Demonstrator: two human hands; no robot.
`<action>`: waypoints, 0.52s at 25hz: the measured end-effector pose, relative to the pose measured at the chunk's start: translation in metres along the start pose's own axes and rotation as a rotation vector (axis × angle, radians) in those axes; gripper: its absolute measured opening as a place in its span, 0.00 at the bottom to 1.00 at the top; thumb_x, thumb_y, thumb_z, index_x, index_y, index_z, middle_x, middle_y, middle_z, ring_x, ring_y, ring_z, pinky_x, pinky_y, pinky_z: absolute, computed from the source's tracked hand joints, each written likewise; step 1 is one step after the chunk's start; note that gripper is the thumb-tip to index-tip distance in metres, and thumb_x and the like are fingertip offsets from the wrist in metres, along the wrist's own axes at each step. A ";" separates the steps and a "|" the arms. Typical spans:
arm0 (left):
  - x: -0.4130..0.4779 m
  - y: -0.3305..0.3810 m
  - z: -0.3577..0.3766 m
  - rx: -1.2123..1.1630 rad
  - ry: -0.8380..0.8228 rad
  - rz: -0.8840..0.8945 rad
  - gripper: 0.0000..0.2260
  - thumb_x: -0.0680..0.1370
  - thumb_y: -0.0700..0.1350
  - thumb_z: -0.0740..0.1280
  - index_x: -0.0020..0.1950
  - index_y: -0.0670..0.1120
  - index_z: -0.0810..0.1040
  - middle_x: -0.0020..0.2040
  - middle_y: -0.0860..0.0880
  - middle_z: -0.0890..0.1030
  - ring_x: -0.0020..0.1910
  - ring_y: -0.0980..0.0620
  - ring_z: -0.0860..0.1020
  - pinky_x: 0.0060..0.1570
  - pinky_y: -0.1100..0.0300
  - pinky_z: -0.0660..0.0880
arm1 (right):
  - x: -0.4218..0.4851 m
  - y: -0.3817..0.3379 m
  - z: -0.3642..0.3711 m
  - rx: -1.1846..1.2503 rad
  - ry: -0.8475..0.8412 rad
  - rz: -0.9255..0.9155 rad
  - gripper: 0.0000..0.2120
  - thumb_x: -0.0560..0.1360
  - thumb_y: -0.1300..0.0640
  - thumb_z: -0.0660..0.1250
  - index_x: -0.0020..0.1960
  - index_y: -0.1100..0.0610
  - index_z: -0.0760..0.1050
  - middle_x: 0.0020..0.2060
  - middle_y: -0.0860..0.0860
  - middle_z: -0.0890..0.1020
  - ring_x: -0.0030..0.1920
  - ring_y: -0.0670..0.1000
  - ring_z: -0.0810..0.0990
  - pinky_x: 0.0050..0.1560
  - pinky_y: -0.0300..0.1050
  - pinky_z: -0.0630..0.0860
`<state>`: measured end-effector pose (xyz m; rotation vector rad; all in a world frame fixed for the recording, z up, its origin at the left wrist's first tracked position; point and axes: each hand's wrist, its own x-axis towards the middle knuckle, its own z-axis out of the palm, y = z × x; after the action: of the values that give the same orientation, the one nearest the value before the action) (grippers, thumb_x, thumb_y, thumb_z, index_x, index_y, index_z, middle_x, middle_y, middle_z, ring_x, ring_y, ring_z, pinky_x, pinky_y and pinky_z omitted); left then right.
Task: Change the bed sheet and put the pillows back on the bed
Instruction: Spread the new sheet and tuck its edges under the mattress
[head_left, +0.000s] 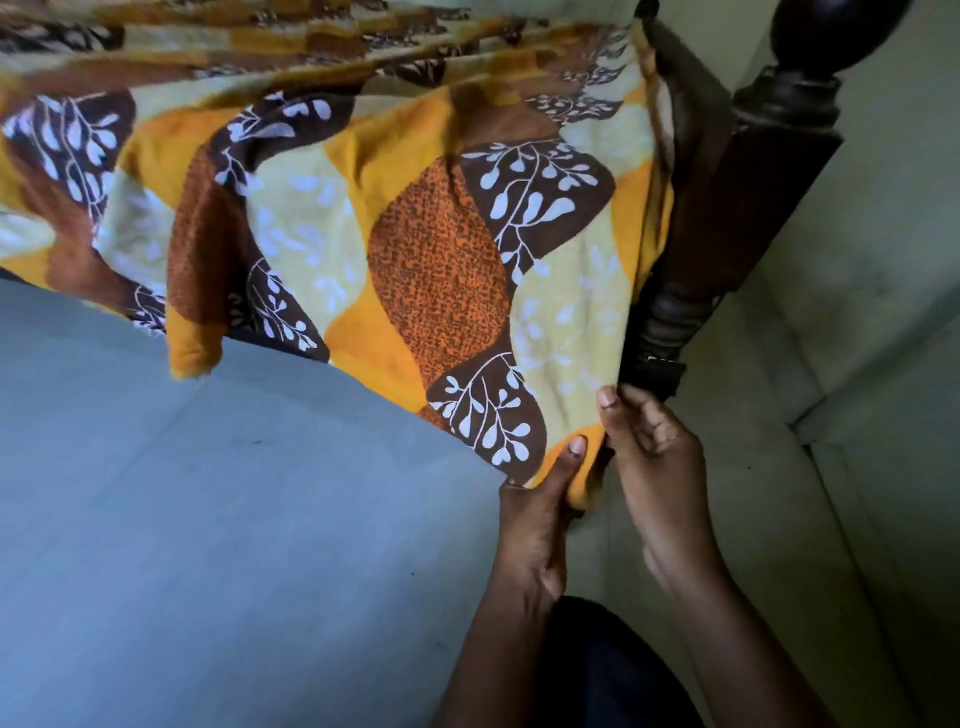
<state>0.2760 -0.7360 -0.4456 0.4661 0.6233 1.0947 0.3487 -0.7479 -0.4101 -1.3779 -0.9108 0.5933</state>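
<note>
A bed sheet (415, 218) printed in yellow, orange and brown with white leaf shapes lies loose and rumpled across the far part of a bare grey-blue mattress (208, 519). Its near corner hangs at the mattress's right edge. My left hand (540, 519) pinches that corner with the thumb on top. My right hand (654, 457) grips the sheet's edge just to the right, close to the bedpost. No pillows are in view.
A dark carved wooden bedpost (727, 197) rises at the right, right behind the sheet's edge. Beyond it are a pale wall and pale floor (857, 364). My dark trouser leg (597, 670) shows at the bottom.
</note>
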 end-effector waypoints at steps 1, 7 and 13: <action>-0.001 -0.004 0.004 0.058 0.032 0.002 0.08 0.71 0.39 0.72 0.48 0.46 0.81 0.45 0.49 0.85 0.42 0.54 0.82 0.41 0.60 0.78 | 0.002 -0.003 -0.002 -0.037 -0.013 -0.041 0.05 0.73 0.48 0.68 0.47 0.48 0.79 0.38 0.39 0.84 0.41 0.36 0.81 0.44 0.32 0.75; -0.008 -0.011 0.016 0.166 -0.041 -0.056 0.12 0.69 0.47 0.73 0.51 0.48 0.81 0.49 0.51 0.84 0.43 0.55 0.82 0.42 0.58 0.76 | 0.027 -0.013 -0.013 -0.159 0.046 -0.113 0.14 0.74 0.48 0.67 0.30 0.46 0.77 0.24 0.39 0.76 0.32 0.41 0.72 0.36 0.42 0.70; 0.019 0.034 0.003 -0.043 -0.208 -0.010 0.26 0.63 0.51 0.75 0.58 0.45 0.77 0.50 0.50 0.84 0.48 0.56 0.82 0.43 0.64 0.78 | 0.029 -0.004 -0.012 0.055 0.117 0.040 0.06 0.75 0.54 0.67 0.42 0.48 0.82 0.30 0.38 0.82 0.41 0.42 0.77 0.43 0.39 0.73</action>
<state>0.2612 -0.7055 -0.4260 0.5311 0.4185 1.0328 0.3732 -0.7318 -0.3998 -1.3689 -0.7694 0.5579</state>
